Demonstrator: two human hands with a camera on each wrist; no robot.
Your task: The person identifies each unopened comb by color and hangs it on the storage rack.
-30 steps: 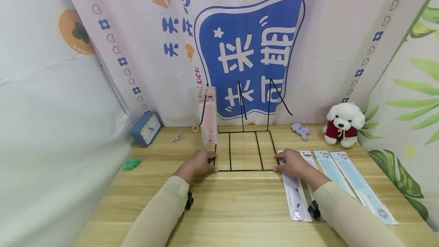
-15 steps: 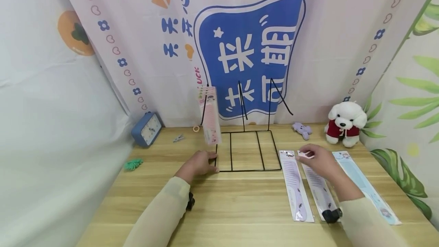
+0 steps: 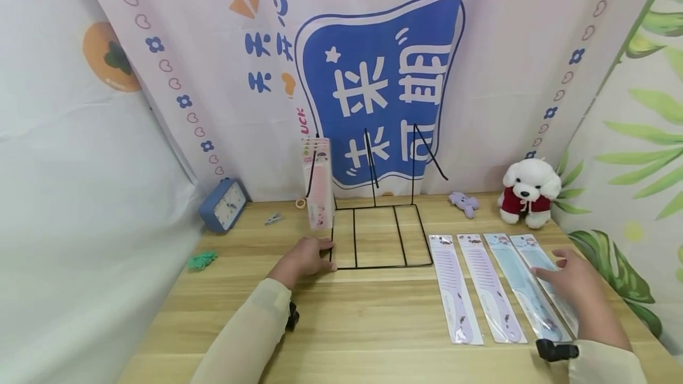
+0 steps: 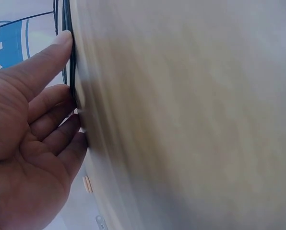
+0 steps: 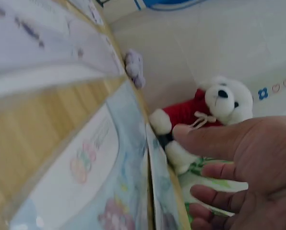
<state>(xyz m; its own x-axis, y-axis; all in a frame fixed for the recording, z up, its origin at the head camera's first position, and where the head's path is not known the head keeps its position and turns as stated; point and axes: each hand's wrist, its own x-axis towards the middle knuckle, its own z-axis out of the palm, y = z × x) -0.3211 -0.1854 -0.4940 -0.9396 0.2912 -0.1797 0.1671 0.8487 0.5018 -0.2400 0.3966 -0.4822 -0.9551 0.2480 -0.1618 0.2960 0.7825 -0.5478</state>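
Four packaged combs are laid flat side by side on the wooden table (image 3: 373, 325), just beside and under the right hand (image 3: 578, 280). This hand is held over the outermost blue comb (image 3: 549, 280), with fingers nearly straight and only loosely spread; nothing is gripped yet, and it cannot be told whether the fingertips touch the package. The left hand (image 3: 304, 258) is rested flat on the table, its fingers pressed against the near left corner of the black wire rack (image 3: 381, 236), which seems to be steadied in this way. Above this hand, pink comb packages (image 3: 318, 185) are already hung on the rack's left hook. The step in hand is judged to be the picking up of one blue comb. For the next move, the thin package must be pinched at its edge and lifted off the table.
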